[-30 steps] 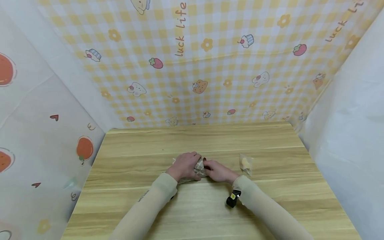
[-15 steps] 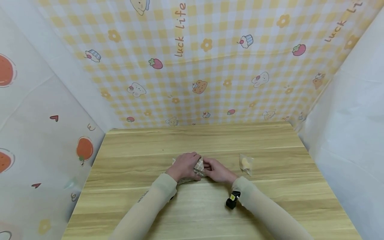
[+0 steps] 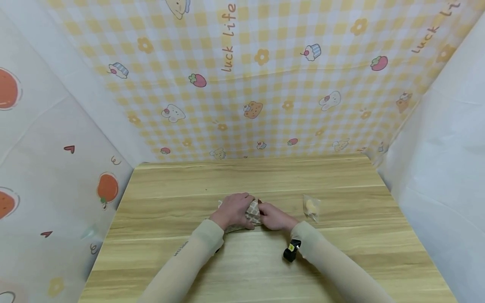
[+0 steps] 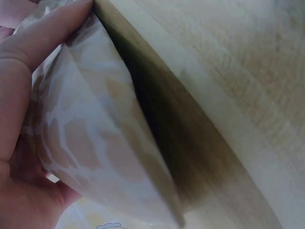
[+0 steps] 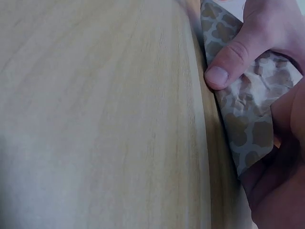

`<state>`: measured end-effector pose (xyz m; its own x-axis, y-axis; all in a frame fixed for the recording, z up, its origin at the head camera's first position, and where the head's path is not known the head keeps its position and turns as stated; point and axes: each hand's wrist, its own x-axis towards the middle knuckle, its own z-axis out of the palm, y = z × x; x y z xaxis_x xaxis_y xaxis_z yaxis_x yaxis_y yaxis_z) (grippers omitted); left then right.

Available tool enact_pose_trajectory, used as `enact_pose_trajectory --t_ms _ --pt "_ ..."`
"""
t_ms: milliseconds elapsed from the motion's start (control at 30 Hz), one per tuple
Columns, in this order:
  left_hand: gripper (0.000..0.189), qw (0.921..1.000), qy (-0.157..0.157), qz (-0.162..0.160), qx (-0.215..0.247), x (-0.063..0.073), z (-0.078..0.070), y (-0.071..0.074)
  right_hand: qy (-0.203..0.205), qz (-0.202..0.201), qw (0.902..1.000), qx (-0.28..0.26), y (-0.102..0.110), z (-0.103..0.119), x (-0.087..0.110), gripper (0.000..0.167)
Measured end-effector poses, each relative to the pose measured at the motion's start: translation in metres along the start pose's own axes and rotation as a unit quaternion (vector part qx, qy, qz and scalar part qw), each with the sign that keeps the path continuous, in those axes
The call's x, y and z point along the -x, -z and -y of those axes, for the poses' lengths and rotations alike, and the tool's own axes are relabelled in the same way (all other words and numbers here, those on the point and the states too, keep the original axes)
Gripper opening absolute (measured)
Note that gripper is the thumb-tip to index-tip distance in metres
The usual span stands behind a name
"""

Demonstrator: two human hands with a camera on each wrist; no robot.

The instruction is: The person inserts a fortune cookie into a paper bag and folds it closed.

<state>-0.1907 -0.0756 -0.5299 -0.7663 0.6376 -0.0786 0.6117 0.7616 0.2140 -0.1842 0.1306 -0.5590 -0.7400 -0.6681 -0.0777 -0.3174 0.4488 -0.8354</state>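
Note:
A crumpled paper bag (image 3: 253, 213), brown blotches on a pale ground, lies on the wooden table. My left hand (image 3: 233, 210) grips it from above, thumb along the near side; the left wrist view shows the bag (image 4: 95, 124) bulging beneath the fingers. At the bag's right end is my right hand (image 3: 275, 216), its fingers curled at the end edge. In the right wrist view the right hand (image 5: 281, 191) meets the bag's end (image 5: 250, 138), its fingertips partly hidden. A small dark red thing (image 3: 259, 201) peeks out by those fingers; its kind cannot be told.
To the right lies a small clear packet (image 3: 312, 208) with a pale yellowish piece inside. The wooden table (image 3: 250, 269) meets a yellow checked backdrop (image 3: 246, 84) behind, and pale walls rise on both sides. A black device (image 3: 291, 251) is strapped at my right wrist.
My right fingers, looser half a second ago, are curled more tightly at the bag's end. The dark red thing, out of sight then, shows again. My left hand stays put.

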Motion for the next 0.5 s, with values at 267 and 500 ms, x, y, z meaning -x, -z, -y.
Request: enact_pose_trajectory --t_ms 267,500 --pt "0.077 1.0000 0.000 -0.006 0.004 -0.0019 0.0002 -0.0006 0.015 0.018 0.9997 0.002 0.0009 -0.0038 -0.0034 0.020" --pt "0.077 0.9998 0.001 -0.009 0.017 -0.0003 0.0007 0.0006 0.042 0.056 0.9970 0.031 0.0056 -0.0045 -0.0063 0.020"
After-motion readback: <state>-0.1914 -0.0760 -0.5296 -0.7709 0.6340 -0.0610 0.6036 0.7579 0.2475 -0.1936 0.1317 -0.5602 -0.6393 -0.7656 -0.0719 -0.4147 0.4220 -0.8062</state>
